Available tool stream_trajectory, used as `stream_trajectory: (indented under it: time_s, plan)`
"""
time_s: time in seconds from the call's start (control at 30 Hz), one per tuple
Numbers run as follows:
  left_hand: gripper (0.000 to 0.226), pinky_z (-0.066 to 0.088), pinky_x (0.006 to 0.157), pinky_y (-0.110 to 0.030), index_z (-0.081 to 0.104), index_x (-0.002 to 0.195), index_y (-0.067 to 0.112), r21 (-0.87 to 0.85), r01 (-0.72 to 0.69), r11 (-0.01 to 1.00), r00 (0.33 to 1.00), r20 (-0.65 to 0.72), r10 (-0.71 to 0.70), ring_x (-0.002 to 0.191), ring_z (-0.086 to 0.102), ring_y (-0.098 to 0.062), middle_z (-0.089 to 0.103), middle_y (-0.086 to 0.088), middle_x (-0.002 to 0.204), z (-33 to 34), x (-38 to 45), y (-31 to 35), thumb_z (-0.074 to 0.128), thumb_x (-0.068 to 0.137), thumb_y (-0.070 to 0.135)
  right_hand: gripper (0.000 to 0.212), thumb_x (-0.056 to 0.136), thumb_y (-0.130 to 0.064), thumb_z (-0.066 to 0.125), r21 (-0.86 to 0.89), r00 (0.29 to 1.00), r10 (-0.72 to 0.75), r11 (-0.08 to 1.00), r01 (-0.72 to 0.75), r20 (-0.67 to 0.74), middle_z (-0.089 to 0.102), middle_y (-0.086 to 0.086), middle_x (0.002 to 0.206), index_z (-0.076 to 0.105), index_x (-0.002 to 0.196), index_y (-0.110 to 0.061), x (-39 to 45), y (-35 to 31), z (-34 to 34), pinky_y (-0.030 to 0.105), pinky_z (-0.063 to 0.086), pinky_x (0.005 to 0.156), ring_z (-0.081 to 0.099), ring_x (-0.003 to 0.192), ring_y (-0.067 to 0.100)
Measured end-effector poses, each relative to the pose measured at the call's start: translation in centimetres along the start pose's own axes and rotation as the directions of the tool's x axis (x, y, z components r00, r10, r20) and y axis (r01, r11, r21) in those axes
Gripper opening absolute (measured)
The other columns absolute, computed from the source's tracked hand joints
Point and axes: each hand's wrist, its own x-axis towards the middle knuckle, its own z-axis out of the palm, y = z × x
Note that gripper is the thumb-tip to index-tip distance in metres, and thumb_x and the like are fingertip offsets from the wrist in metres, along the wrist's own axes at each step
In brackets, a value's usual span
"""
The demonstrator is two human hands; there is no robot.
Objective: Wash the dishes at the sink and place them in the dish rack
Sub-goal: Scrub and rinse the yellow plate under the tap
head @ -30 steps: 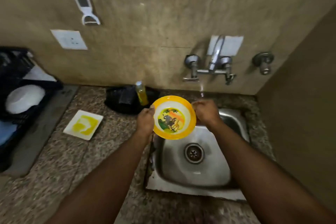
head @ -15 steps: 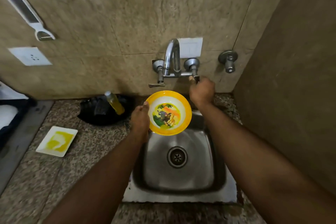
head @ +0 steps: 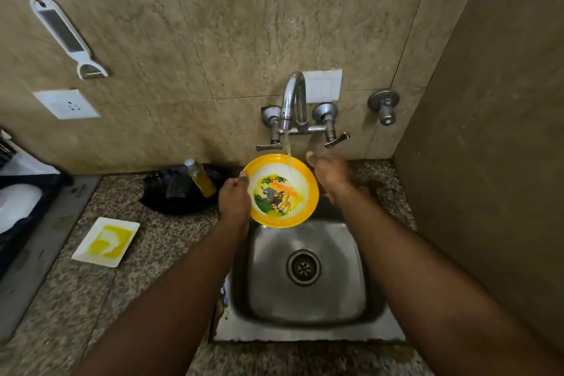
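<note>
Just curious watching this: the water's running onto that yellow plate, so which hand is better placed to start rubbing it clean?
Probably the right hand: it looks free, blurred beside the round yellow cartoon-print plate and just under the tap stream. The left hand already grips the plate's rim, holding it over the steel sink.

home kitchen, small and plain. steel sink (head: 305,268) set into a speckled granite counter (head: 91,299), wall-mounted faucet (head: 293,104) running, beige stone-look wall tiles (head: 213,24). peeler/grater (head: 65,35) hangs on the wall above a power socket (head: 67,104). bottle of yellow dish liquid (head: 201,178) beside the sink, white square dish (head: 105,242) with yellow residue on the counter, dark dish rack (head: 18,207) at far left.
</note>
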Motion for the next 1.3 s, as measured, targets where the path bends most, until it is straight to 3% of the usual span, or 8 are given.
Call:
stream_trajectory:
  time_s: [0.17, 0.33, 0.53, 0.7, 0.87, 1.07, 1.2, 1.3]
  plan:
    - [0.046, 0.058, 0.086, -0.054, 0.064, 0.090, 0.016, 0.118, -0.053, 0.992, 0.995, -0.078, 0.062, 0.093, 0.068, -0.036, 0.069, -0.010, 0.092, -0.9, 0.5, -1.5, 0.053, 0.086, 0.060, 0.022, 0.089, -0.007, 0.065, 0.016, 0.991, -0.027, 1.000, 0.025, 0.133, 0.079, 0.004, 0.098, 0.079, 0.105, -0.014, -2.5, 3.5, 2.7, 0.043, 0.061, 0.084, 0.073, 0.093, 0.023]
    - [0.039, 0.056, 0.085, -0.049, 0.069, 0.099, 0.018, 0.368, -0.168, 0.915, 0.978, -0.053, 0.201, 0.095, 0.065, -0.038, 0.070, -0.011, 0.098, -2.0, -1.3, -0.7, 0.043, 0.098, 0.047, 0.041, 0.089, -0.042, 0.076, -0.008, 0.994, 0.063, 0.998, -0.064, -0.095, 0.066, 0.003, 0.063, 0.071, 0.070, -0.006, -2.7, 4.4, 4.5, 0.028, 0.045, 0.059, 0.059, 0.063, 0.014]
    - [0.033, 0.052, 0.085, -0.044, 0.071, 0.107, 0.014, 0.457, -0.140, 0.879, 0.967, -0.129, 0.221, 0.098, 0.064, -0.038, 0.070, -0.013, 0.104, -4.5, -1.2, -0.1, 0.045, 0.107, 0.035, 0.022, 0.100, -0.005, 0.057, 0.223, 0.952, 0.072, 0.964, -0.142, 0.297, 0.075, 0.012, 0.101, 0.075, 0.111, -0.011, -3.9, 5.1, 5.9, 0.035, 0.056, 0.072, 0.066, 0.084, 0.024]
    - [0.037, 0.056, 0.082, -0.048, 0.069, 0.097, 0.018, 0.409, -0.183, 0.894, 0.952, -0.153, 0.265, 0.089, 0.065, -0.035, 0.070, -0.010, 0.094, -4.1, -2.4, -0.9, 0.042, 0.105, 0.042, 0.037, 0.084, -0.039, 0.082, 0.130, 0.997, 0.074, 0.989, -0.073, -0.005, 0.057, -0.007, 0.055, 0.067, 0.063, -0.013, -3.7, 4.2, 6.4, 0.025, 0.047, 0.057, 0.050, 0.055, 0.010]
    - [0.038, 0.054, 0.073, -0.045, 0.066, 0.091, 0.020, 0.350, -0.282, 0.893, 0.891, -0.250, 0.380, 0.080, 0.064, -0.031, 0.068, -0.005, 0.086, -4.5, -1.7, -0.5, 0.040, 0.105, 0.045, 0.027, 0.098, 0.003, 0.057, 0.376, 0.952, -0.048, 0.924, -0.073, 0.303, 0.074, 0.018, 0.113, 0.071, 0.121, -0.002, -3.8, 2.6, 5.6, 0.048, 0.059, 0.087, 0.069, 0.092, 0.028]
    - [0.046, 0.051, 0.079, -0.042, 0.070, 0.111, 0.015, 0.346, -0.295, 0.891, 0.844, -0.342, 0.413, 0.094, 0.067, -0.036, 0.073, -0.011, 0.102, -3.0, -2.7, -0.5, 0.037, 0.103, 0.046, 0.018, 0.092, -0.024, 0.075, 0.406, 0.988, 0.151, 0.901, -0.150, 0.030, 0.077, 0.012, 0.092, 0.074, 0.077, -0.015, -3.9, 2.7, 8.0, 0.051, 0.060, 0.086, 0.065, 0.078, 0.021]
    - [0.038, 0.045, 0.074, -0.036, 0.069, 0.109, 0.013, 0.320, -0.259, 0.911, 0.823, -0.421, 0.382, 0.092, 0.066, -0.036, 0.072, -0.012, 0.100, -4.2, -1.6, 0.1, 0.042, 0.108, 0.039, 0.029, 0.100, 0.005, 0.051, 0.506, 0.941, -0.032, 0.849, -0.151, 0.336, 0.075, 0.016, 0.113, 0.071, 0.119, -0.006, -4.8, 2.1, 7.2, 0.046, 0.059, 0.088, 0.070, 0.092, 0.026]
    - [0.036, 0.043, 0.073, -0.035, 0.068, 0.106, 0.012, 0.321, -0.238, 0.916, 0.832, -0.420, 0.364, 0.091, 0.066, -0.037, 0.072, -0.013, 0.099, -4.7, -1.1, 0.2, 0.043, 0.108, 0.037, 0.028, 0.100, 0.005, 0.051, 0.561, 0.931, -0.057, 0.811, -0.167, 0.360, 0.076, 0.012, 0.106, 0.072, 0.112, -0.009, -5.2, 2.9, 7.6, 0.047, 0.059, 0.088, 0.071, 0.091, 0.025]
